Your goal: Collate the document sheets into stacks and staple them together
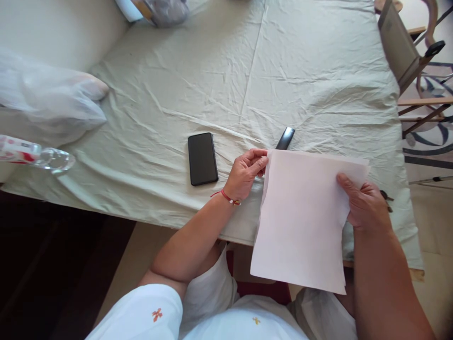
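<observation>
A few sheets of blank white paper (pixel 300 217) are held between my two hands, tilted over the front edge of the table. My left hand (pixel 245 174) pinches their upper left corner between thumb and fingers. Around the right edge, my right hand (pixel 370 203) is closed with its thumb on top and its fingers behind the sheets. A dark, shiny narrow object (pixel 286 138) sticks out from behind the paper's top edge; its lower part is hidden. To the left of my left hand lies a black smartphone (pixel 203 159), screen up.
A pale green wrinkled cloth (pixel 159 85) covers the table. At the left are a clear plastic bottle (pixel 53 158) on its side and a whitish plastic bag (pixel 53 99). Small dark objects (pixel 387 198) lie beyond my right hand. A folding chair (pixel 399 47) stands at the right.
</observation>
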A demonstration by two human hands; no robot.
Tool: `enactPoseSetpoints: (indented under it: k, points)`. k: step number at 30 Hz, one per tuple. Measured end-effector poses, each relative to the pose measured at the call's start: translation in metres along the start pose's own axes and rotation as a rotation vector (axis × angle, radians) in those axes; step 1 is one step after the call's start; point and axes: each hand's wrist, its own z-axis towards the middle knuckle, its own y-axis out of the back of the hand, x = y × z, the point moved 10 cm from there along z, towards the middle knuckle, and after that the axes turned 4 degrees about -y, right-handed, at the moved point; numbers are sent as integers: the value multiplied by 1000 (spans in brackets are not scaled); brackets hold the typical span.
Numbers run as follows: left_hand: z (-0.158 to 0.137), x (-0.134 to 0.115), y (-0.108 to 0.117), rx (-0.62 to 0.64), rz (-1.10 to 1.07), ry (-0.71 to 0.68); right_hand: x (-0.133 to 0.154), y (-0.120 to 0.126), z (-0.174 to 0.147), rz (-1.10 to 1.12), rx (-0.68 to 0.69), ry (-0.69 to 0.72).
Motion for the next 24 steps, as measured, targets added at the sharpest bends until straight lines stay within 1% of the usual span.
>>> enactPoseSetpoints:
  k: [4,9,15,17,22,24]
  points:
    - [-1,-1,-3,24,0,-6,-2,-1,0,-1,0,-31]
    - [-2,-4,-1,-21,15,-59,0,-4,-2,-6,14,-39]
    - [-1,1,5,-70,121,-43,-1,-3,-1,-31,9,-25]
    - [-2,1,5,-67,162,-40,-1,-2,-1,-43,1,-20]
    - [-6,-8,1,-20,375,-149,1,-3,-1,-61,-5,-7]
    - [-7,-8,0,-15,414,-168,0,-4,-1,-66,3,-10]
